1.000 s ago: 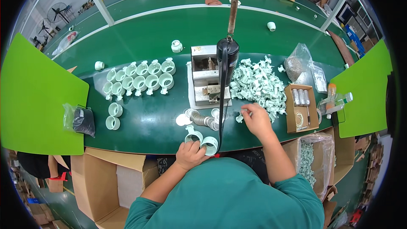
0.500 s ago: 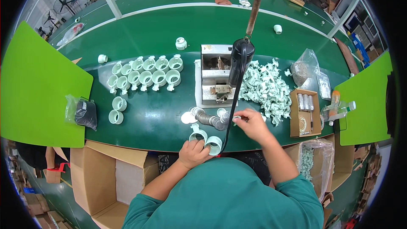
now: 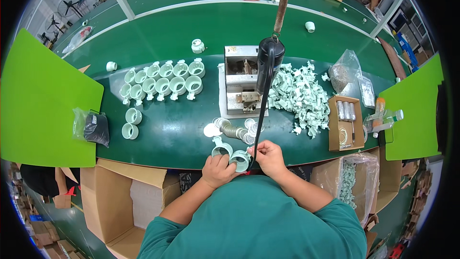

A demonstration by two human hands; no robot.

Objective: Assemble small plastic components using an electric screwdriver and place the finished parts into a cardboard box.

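At the near table edge, my left hand (image 3: 219, 169) is closed with its fingers over two pale green plastic ring-shaped cups. The left cup (image 3: 221, 147) has a clip-like tab pointing away from me. My right hand (image 3: 269, 157) pinches a small pale green plastic piece (image 3: 249, 150) against the rim of the right cup (image 3: 241, 160); the fingers partly hide it. Just beyond lies a fanned row of thin round discs (image 3: 233, 131), with a white disc (image 3: 210, 130) at its left end. A black cable hangs in front of my right hand.
Two rows of tabbed cups (image 3: 163, 85) stand at left, with two plain cups (image 3: 130, 131) nearer. A metal fixture (image 3: 241, 79) sits centre, beside a black hanging tool (image 3: 270, 62). Right are a heap of small green pieces (image 3: 299, 98) and a cardboard tray (image 3: 337, 140). Open cartons (image 3: 108, 201) flank me.
My right hand has moved left and nearer, from beside the discs to the right cup's rim, with the small piece in its fingers. My left hand stays on the cups.
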